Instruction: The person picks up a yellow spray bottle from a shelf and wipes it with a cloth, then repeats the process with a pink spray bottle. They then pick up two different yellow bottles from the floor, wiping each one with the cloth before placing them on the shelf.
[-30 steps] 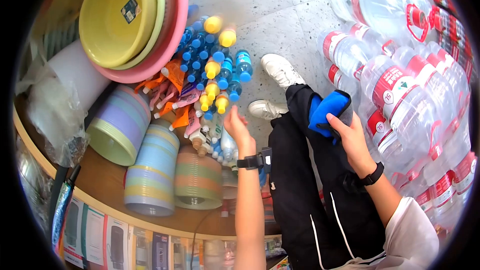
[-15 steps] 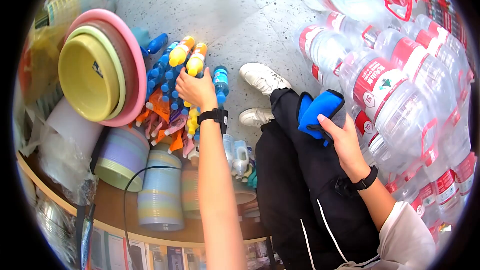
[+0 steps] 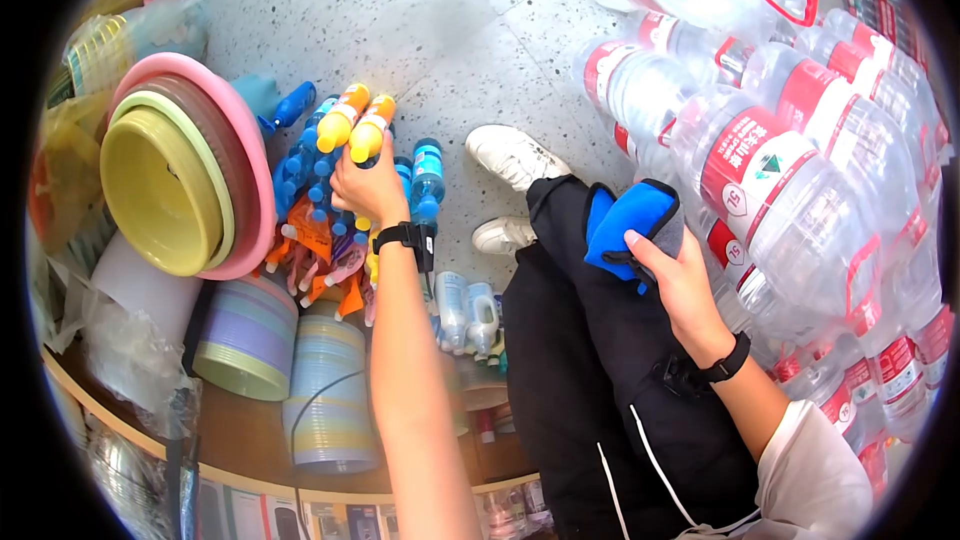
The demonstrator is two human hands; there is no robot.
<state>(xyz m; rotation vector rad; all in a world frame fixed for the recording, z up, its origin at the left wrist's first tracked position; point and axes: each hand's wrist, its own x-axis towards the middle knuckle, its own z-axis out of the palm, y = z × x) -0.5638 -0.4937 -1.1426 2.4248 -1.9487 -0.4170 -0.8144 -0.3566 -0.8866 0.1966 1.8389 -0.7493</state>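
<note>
My left hand reaches down among bottles on the floor, its fingers at the lower end of a yellow-orange bottle; the fingertips are partly hidden. Beside that bottle lies a second yellow-orange bottle. Blue bottles stand to both sides, and orange and pink pouches lie below. My right hand holds a folded blue and grey cloth with black edging over my knee, the thumb pressed on top.
Nested basins stand at the left. Stacked coloured tubs sit on a wooden shelf below. Large clear water bottles with red labels pile up on the right. White shoes rest on the speckled floor.
The view has shifted a little. My left hand has moved slightly down at the yellow-orange bottles, and its wrist has turned. My right hand keeps its hold on the blue cloth.
</note>
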